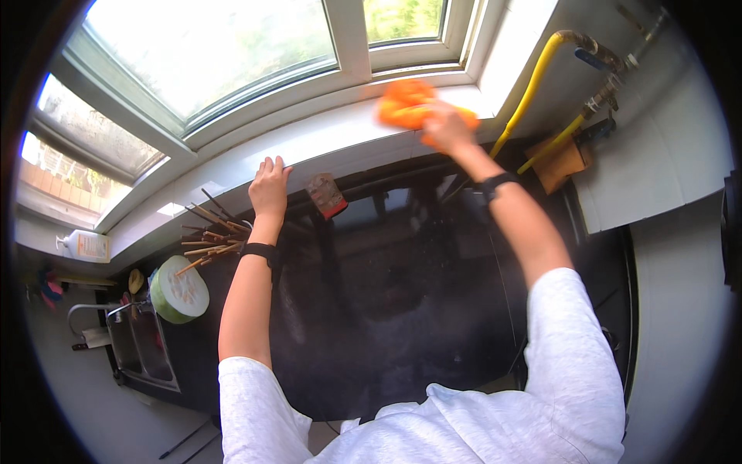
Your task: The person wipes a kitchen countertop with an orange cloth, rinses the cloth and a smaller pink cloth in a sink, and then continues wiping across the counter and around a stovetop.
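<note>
My right hand [445, 124] presses a bunched orange cloth [406, 105] on the white tiled window sill [324, 129], near its right end; hand and cloth are blurred. The fingertips of my left hand [270, 184] rest on the front edge of the sill, and it holds nothing. Just right of my left hand, a small box or packet with a red end [326, 196] lies at the back of the black countertop [394, 278]. Chopsticks [214, 232] stand fanned out beside my left wrist, their holder mostly hidden.
A cut winter melon [181, 290] sits at the left, near a steel sink [142, 342] and a knife [93, 338]. A white pump bottle [87, 246] stands on the sill's left end. Yellow gas hoses [530, 87] with valves run down the right wall, by a brown cardboard piece [556, 165].
</note>
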### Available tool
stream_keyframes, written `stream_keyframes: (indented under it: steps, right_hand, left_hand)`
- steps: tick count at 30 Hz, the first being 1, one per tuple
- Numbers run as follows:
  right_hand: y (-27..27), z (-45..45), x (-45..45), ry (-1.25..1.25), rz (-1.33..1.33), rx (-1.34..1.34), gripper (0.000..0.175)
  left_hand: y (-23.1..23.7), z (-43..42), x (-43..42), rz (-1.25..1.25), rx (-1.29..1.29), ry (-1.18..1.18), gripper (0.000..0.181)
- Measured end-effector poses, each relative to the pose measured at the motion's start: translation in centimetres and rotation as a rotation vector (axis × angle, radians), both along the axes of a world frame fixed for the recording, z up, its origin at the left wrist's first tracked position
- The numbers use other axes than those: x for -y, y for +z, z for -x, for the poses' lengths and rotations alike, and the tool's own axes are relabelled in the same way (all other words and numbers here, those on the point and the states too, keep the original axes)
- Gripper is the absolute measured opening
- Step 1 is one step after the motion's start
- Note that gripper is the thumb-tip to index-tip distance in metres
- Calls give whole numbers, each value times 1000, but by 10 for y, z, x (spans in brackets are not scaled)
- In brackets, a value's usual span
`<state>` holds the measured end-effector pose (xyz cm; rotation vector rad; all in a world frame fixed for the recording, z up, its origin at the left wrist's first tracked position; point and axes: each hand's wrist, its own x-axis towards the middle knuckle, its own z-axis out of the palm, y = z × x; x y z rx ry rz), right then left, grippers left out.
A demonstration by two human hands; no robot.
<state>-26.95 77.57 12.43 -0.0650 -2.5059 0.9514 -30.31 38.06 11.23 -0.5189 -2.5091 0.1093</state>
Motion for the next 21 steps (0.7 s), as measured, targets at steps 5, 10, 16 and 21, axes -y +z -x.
stream_keyframes:
  steps: [5,10,16,21]
  right_hand:
    - [-11,-10,-34,-165,-261,-150,29]
    - [-11,25,145,336,-195,-158,36]
    - [-12,81,212,692,-153,133,41]
    - [-13,98,193,574,-459,284,46]
  left_hand:
    - [-5,5,-16,-23,-32,-35,32]
    - [-11,4,2,-17,-95,17,32]
    - [7,-25,-27,-434,332,83,15]
    - [77,-120,-7,-630,556,-303,23]
